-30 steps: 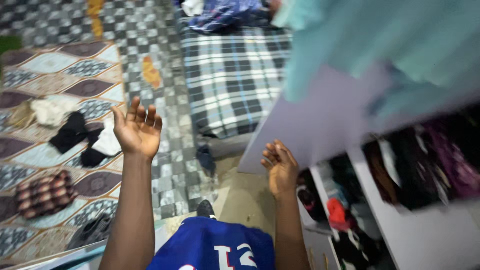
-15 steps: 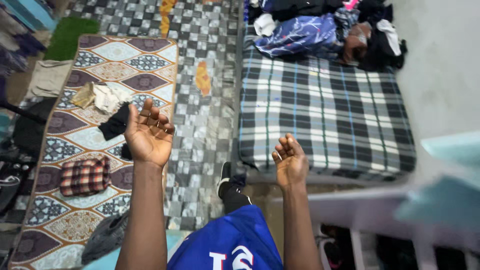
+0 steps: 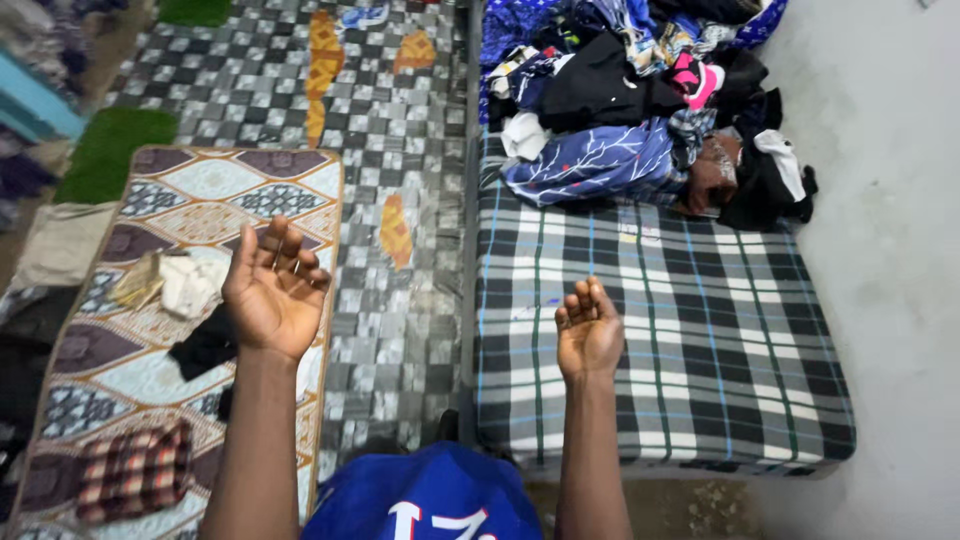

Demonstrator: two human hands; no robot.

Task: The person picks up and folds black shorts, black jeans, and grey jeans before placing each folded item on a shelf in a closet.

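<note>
My left hand (image 3: 274, 291) is raised palm up with fingers spread, holding nothing, above the edge of a patterned rug (image 3: 215, 195). My right hand (image 3: 589, 330) is also palm up and empty, fingers loosely curled, over the near part of a black-and-white checked mattress (image 3: 700, 330). A heap of mixed clothes (image 3: 640, 95) lies at the mattress's far end. I wear blue shorts (image 3: 425, 500) at the bottom of the view.
On the rug lie a pale crumpled cloth (image 3: 185, 282), black garments (image 3: 205, 347) and a folded red checked cloth (image 3: 135, 470). Checkered floor tiles (image 3: 400, 130) run between rug and mattress. A grey wall (image 3: 890, 200) stands on the right. A green mat (image 3: 110, 150) lies far left.
The view has swung away from the white shelf of clothes toward the mattress and clothes heap. Both hands stay raised, palms up and empty.
</note>
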